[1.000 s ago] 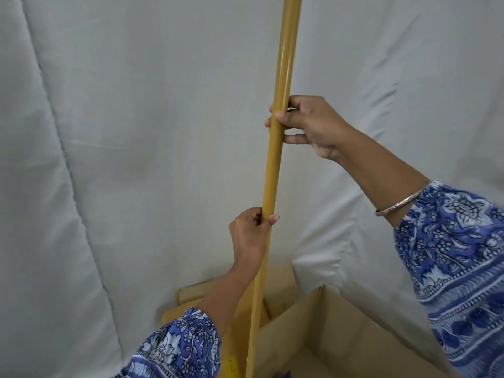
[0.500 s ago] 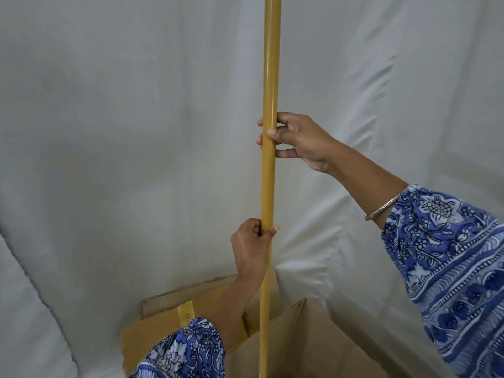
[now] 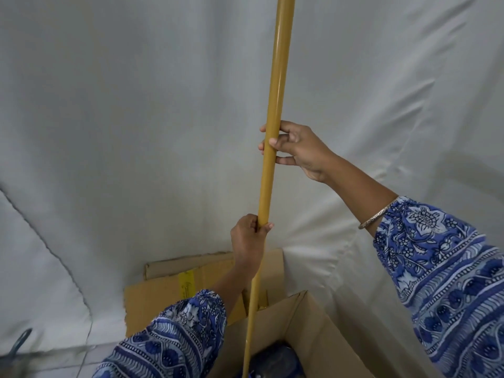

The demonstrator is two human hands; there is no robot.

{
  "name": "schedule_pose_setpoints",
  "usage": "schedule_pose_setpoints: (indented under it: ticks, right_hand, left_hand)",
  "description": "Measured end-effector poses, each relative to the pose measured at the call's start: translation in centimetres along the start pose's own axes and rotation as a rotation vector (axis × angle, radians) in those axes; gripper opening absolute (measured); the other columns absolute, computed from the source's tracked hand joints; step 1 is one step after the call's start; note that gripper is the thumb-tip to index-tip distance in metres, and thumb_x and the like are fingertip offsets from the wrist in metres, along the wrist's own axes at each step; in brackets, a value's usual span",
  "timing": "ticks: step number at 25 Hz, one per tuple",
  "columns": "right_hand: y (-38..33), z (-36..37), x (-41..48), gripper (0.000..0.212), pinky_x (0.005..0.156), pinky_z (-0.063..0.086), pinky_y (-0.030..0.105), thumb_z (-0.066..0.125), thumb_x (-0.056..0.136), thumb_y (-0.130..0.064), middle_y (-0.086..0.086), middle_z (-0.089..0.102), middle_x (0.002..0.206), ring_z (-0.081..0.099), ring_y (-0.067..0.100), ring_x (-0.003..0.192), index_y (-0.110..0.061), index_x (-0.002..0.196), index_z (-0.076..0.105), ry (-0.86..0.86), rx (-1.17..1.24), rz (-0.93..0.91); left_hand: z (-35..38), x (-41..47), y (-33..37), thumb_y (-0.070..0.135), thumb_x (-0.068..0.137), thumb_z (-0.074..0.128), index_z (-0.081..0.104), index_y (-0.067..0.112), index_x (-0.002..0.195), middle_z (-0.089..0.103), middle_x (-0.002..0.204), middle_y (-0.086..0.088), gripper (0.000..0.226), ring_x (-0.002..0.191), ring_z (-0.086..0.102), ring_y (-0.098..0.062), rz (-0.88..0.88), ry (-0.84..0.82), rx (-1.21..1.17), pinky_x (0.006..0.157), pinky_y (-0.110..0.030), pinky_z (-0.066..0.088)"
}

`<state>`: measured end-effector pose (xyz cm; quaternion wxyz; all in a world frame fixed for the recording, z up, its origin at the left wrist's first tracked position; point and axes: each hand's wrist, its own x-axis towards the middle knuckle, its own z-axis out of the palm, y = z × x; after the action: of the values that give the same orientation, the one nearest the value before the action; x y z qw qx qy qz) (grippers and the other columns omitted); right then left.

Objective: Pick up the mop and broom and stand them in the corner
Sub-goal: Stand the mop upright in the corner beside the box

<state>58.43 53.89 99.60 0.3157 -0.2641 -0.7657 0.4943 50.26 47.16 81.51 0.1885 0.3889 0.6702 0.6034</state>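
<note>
A long yellow-brown handle [image 3: 275,99] stands nearly upright in the middle of the view, its top out of frame. Its lower end drops into an open cardboard box [image 3: 324,331], and its head is hidden, so I cannot tell mop from broom. My left hand [image 3: 249,238] grips the handle low down. My right hand [image 3: 297,150] holds it higher up, fingers wrapped round it. The corner behind is draped in white cloth [image 3: 136,132].
Flattened cardboard flaps [image 3: 174,290] lean against the cloth behind the box. Something dark blue [image 3: 275,358] lies inside the box. A bluish metal loop [image 3: 20,342] shows at the bottom left over pale floor tiles.
The handle has gone from tilted to almost upright, and the view has dipped, showing more of the box and floor. Both hands keep the same grip.
</note>
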Motion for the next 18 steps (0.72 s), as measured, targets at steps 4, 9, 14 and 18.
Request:
schedule_pose_setpoints:
  ticks: [4, 9, 14, 18]
  right_hand:
    - [3.6, -2.2, 1.8, 0.031, 0.091, 0.05, 0.033, 0.049, 0.092, -0.01, 0.003, 0.066, 0.089, 0.063, 0.016, 0.098, -0.009, 0.123, 0.051, -0.049, 0.037, 0.023]
    - [6.2, -2.0, 4.0, 0.03, 0.076, 0.054, 0.02, 0.048, 0.093, -0.008, 0.002, 0.065, 0.087, 0.064, 0.011, 0.09, -0.006, 0.122, 0.051, -0.035, 0.071, 0.009]
    - [6.4, -1.7, 6.8, 0.028, 0.078, 0.051, 0.026, 0.045, 0.092, -0.005, 0.01, 0.063, 0.088, 0.06, 0.02, 0.094, -0.001, 0.12, 0.05, 0.066, 0.069, -0.009]
    - [7.7, -0.6, 8.3, 0.028, 0.081, 0.053, 0.032, 0.047, 0.092, -0.005, 0.016, 0.063, 0.097, 0.061, 0.021, 0.095, -0.001, 0.119, 0.051, 0.066, 0.022, 0.039]
  left_hand:
    - [2.9, 0.9, -1.5, 0.017, 0.074, 0.073, 0.052, 0.011, 0.069, 0.045, 0.055, 0.009, 0.023, 0.049, 0.039, -0.004, -0.037, 0.065, 0.028, 0.041, -0.007, 0.038]
    - [4.1, 3.1, -2.9, 0.019, 0.075, 0.072, 0.052, 0.01, 0.072, 0.045, 0.057, 0.008, 0.022, 0.054, 0.043, -0.009, -0.041, 0.042, 0.136, 0.046, -0.013, 0.036]
    - [4.0, 5.5, -2.4, 0.017, 0.076, 0.071, 0.056, 0.009, 0.076, 0.051, 0.06, 0.004, 0.017, 0.054, 0.046, -0.009, -0.025, 0.007, 0.158, 0.045, -0.011, 0.04]
    - [3.9, 6.5, -3.8, 0.017, 0.077, 0.07, 0.059, 0.003, 0.082, 0.052, 0.065, 0.0, 0.018, 0.06, 0.049, -0.014, -0.089, 0.003, 0.158, 0.051, -0.018, 0.04]
